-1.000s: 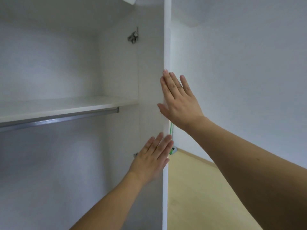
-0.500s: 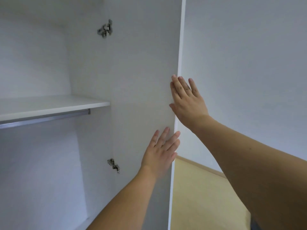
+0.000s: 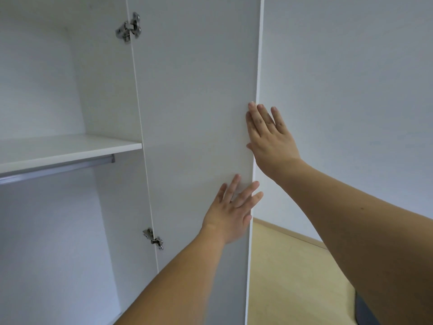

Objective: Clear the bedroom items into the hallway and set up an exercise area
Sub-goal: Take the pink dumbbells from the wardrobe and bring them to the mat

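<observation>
1. Your left hand (image 3: 230, 213) lies flat on the inner face of the white wardrobe door (image 3: 199, 113), low down and near its free edge. The fingers are straight and spread; they hold nothing and only press on the panel.
2. Your right hand (image 3: 271, 134) sits higher up, at the door's free edge. Its fingers are straight and close together, and the thumb reaches round to the inner face. Whether the palm touches the outer face cannot be told from this view. This hand grips nothing.
3. The door stands open, and you see its inner side. It hangs on two metal hinges: the lower hinge (image 3: 153, 239) sits beside your left forearm, and the upper hinge (image 3: 128, 28) is near the top of the frame.
4. The wardrobe (image 3: 46, 231) opens to the left of the door. Its visible compartments hold no items.
5. Inside, a white shelf (image 3: 65, 148) runs across, with a metal hanging rail (image 3: 56, 170) just beneath it.
6. To the right of the door, a pale wooden floor (image 3: 293, 277) meets a white wall (image 3: 351, 90).
</observation>
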A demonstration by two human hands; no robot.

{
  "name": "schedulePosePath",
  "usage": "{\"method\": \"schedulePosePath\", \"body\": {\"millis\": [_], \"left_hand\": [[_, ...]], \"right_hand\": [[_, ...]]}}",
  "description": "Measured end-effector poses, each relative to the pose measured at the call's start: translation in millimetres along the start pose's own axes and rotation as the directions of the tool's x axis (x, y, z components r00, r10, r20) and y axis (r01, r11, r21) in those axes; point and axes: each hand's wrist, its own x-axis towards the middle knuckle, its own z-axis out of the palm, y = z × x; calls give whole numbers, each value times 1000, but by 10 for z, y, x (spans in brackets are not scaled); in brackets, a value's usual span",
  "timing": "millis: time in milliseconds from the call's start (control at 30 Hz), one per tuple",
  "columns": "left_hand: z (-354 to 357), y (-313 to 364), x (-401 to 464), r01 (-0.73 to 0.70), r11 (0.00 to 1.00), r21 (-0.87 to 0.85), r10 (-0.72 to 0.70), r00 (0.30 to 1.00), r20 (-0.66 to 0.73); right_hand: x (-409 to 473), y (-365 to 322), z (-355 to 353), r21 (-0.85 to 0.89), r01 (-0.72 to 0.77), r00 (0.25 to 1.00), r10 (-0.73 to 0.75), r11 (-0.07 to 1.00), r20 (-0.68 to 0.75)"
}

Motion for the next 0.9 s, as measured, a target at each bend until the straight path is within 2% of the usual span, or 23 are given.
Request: {"method": "schedulePosePath", "body": {"millis": [233,300,400,500,633,767,900], "left_hand": [[55,-263,-188,-136,988,68,140,988,-69],[69,-365,-293,-123,989,78,127,991,-45],[166,-575,-556,-29,996,89,28,1000,14],[317,-896,-976,81,994,69,-86,994,61],[433,-1355,-1652,276,958,81,-285,947,149],[557,-1835,-2401,452,883,129,-469,860,200],[769,-2352,-3246,606,764,220,-644,702,303]], "right_hand": [[-43,-223,-95,-19,50,997,-51,999,-53],[-13,-332,-100,-9,84,993,-85,996,-86],[57,-598,-74,103,85,990,-72,991,-122],[81,-1014,-34,166,147,989,-142,975,-43],[78,-1742,51,296,249,964,-267,922,21],[94,-2588,75,454,313,926,-374,834,49],[91,-3685,78,605,385,853,-520,697,56]]}}
